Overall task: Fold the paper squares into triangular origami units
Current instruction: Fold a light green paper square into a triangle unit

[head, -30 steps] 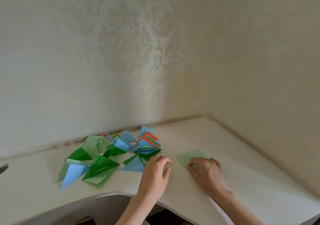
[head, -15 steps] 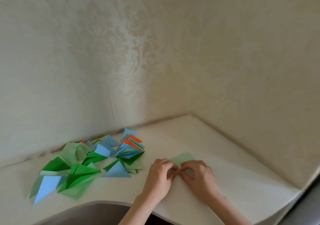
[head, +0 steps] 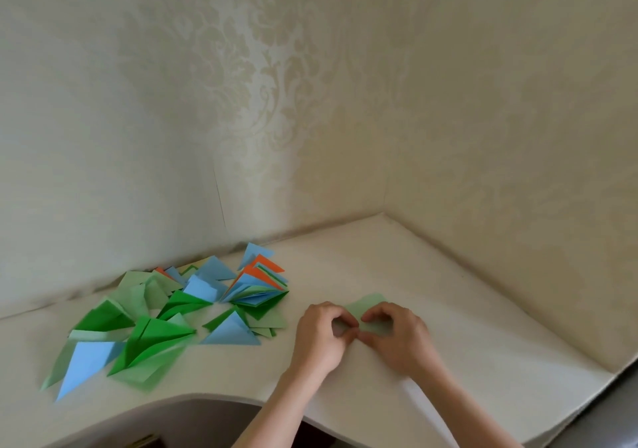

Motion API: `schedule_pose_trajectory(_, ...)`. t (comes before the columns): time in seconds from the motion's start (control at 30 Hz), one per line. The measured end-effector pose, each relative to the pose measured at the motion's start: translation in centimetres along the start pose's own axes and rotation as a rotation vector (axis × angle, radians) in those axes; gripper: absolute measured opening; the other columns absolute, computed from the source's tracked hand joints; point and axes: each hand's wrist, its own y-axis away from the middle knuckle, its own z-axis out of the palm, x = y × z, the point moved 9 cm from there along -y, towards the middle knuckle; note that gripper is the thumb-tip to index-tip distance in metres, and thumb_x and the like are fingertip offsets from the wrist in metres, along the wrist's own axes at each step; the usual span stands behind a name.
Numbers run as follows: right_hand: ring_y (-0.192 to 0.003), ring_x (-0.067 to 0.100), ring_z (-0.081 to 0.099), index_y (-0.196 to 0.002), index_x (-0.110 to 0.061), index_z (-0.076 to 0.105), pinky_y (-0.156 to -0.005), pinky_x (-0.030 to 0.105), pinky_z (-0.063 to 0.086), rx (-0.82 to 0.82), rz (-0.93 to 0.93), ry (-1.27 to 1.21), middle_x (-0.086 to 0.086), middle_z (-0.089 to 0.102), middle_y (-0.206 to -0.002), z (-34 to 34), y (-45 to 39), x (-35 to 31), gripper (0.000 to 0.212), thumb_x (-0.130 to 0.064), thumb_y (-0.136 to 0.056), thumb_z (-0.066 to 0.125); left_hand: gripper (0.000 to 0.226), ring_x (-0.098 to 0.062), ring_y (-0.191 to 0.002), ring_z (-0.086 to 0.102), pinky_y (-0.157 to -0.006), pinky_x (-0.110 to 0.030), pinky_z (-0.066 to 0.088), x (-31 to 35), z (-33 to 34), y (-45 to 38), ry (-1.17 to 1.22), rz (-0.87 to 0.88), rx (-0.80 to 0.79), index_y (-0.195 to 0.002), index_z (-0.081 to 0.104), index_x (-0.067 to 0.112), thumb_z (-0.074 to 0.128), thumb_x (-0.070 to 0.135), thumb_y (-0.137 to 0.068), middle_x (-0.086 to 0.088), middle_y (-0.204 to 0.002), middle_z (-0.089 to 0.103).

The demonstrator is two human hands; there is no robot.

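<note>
Both hands meet over a pale green paper square (head: 369, 304) lying on the white desk (head: 483, 361), a little right of the frame's centre and low down. The left hand (head: 319, 335) has its fingers curled in, with thumb and forefinger pinching the near left part of the sheet. The right hand (head: 397, 337) mirrors it, fingers curled and the tips pinching the sheet's near right part. The fingertips of the two hands almost touch in the middle. Most of the paper is hidden under the hands; only its far corner shows above them, pointing to the upper right, and a strip shows between the thumbs. Whether a fold is already creased under the fingers cannot be told.

Well to the left of the hands, in the lower left of the frame, lies a loose pile of folded triangles (head: 165, 323) in dark green, pale green, light blue and orange. At its right end, nearest the hands, a fanned stack of folded pieces (head: 257, 290) stands with its edges spread.

The desk has a curved cut-out front edge at the bottom of the frame. It sits in a corner of walls with cream patterned wallpaper (head: 259, 85) that fills the upper frame.
</note>
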Motion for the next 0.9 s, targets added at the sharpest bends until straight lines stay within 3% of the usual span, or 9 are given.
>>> schedule_pose_trajectory(0.13,-0.090,0.000,0.053,-0.081,-0.045,0.057,-0.089,0.023,0.042,-0.059,0.000,0.033,-0.025,0.059,-0.087,0.2,-0.2,-0.2,0.027,-0.032,-0.070,0.078,0.008,0.000,-0.082,0.059,-0.071,-0.008,0.041,-0.6,0.1,-0.3,0.062,-0.056,-0.023,-0.077,0.072,0.027,0.075,0.020,-0.073,0.014,-0.082,0.067)
schedule_pose_trajectory(0.23,-0.084,-0.006,0.052,-0.081,-0.046,0.057,-0.074,0.003,0.035,-0.094,-0.020,0.046,-0.028,0.058,-0.086,0.1,-0.2,-0.1,0.029,-0.026,-0.073,0.076,0.012,-0.001,-0.085,0.061,-0.075,-0.008,0.043,-0.9,0.1,-0.2,0.106,-0.067,-0.048,-0.082,0.073,0.027,0.072,0.016,-0.076,0.012,-0.087,0.069)
schedule_pose_trajectory(0.3,-0.083,-0.011,0.051,-0.082,-0.046,0.060,-0.071,-0.001,0.033,-0.106,-0.046,0.054,-0.028,0.059,-0.086,0.1,0.1,-0.2,0.026,-0.026,-0.075,0.075,0.014,-0.001,-0.088,0.061,-0.079,-0.010,0.044,-0.9,0.0,0.0,0.105,-0.060,-0.058,-0.084,0.073,0.027,0.071,0.015,-0.078,0.012,-0.089,0.069)
schedule_pose_trajectory(0.43,-0.089,-0.003,0.056,-0.080,-0.042,0.065,-0.077,0.005,0.038,-0.073,-0.082,0.031,-0.022,0.065,-0.091,-0.4,0.6,-0.6,0.013,-0.036,-0.075,0.074,0.022,-0.002,-0.094,0.060,-0.087,-0.018,0.046,-0.6,-0.2,0.3,0.092,0.025,-0.102,-0.092,0.072,0.026,0.064,0.008,-0.082,0.013,-0.095,0.067)
schedule_pose_trajectory(0.53,-0.095,0.004,0.051,-0.077,-0.044,0.056,-0.086,0.026,0.038,-0.022,-0.119,0.144,-0.022,0.060,-0.095,0.3,0.8,-0.8,0.013,-0.049,-0.077,0.069,0.031,0.000,-0.101,0.058,-0.093,-0.017,0.044,-0.3,-0.3,0.8,0.092,0.076,-0.170,-0.102,0.068,0.026,0.057,0.003,-0.084,0.020,-0.099,0.063)
schedule_pose_trajectory(0.6,-0.100,0.009,0.046,-0.082,-0.041,0.057,-0.085,0.030,0.031,-0.001,-0.113,0.233,-0.020,0.055,-0.102,0.7,0.9,-0.9,0.012,-0.052,-0.081,0.062,0.038,0.003,-0.105,0.055,-0.094,-0.011,0.040,-0.2,-0.4,1.2,0.100,0.082,-0.200,-0.107,0.064,0.031,0.054,0.003,-0.083,0.024,-0.103,0.061)
schedule_pose_trajectory(0.7,-0.103,0.009,0.046,-0.092,-0.034,0.063,-0.087,0.031,0.032,-0.054,-0.126,0.255,-0.019,0.054,-0.105,1.1,0.7,-0.8,0.014,-0.046,-0.088,0.057,0.042,0.008,-0.107,0.046,-0.092,-0.003,0.031,0.4,-0.7,1.8,0.037,0.145,-0.183,-0.113,0.060,0.031,0.056,0.007,-0.078,0.020,-0.110,0.058)
schedule_pose_trajectory(0.77,-0.096,0.005,0.052,-0.086,-0.036,0.061,-0.088,0.030,0.040,-0.104,-0.161,0.180,-0.021,0.057,-0.098,0.6,0.5,-0.9,0.003,-0.038,-0.088,0.059,0.039,0.009,-0.106,0.042,-0.091,-0.001,0.028,0.8,-1.0,2.1,-0.008,0.202,-0.140,-0.113,0.061,0.028,0.057,0.009,-0.079,0.018,-0.110,0.057)
schedule_pose_trajectory(0.9,-0.074,-0.004,0.054,-0.081,-0.029,0.064,-0.069,0.011,0.040,-0.193,-0.177,0.028,-0.012,0.063,-0.088,-0.8,1.0,-1.3,0.010,-0.024,-0.089,0.061,0.024,-0.002,-0.101,0.048,-0.086,-0.006,0.033,1.4,-1.6,2.2,-0.091,0.301,-0.054,-0.105,0.065,0.021,0.060,0.009,-0.084,0.011,-0.103,0.061)
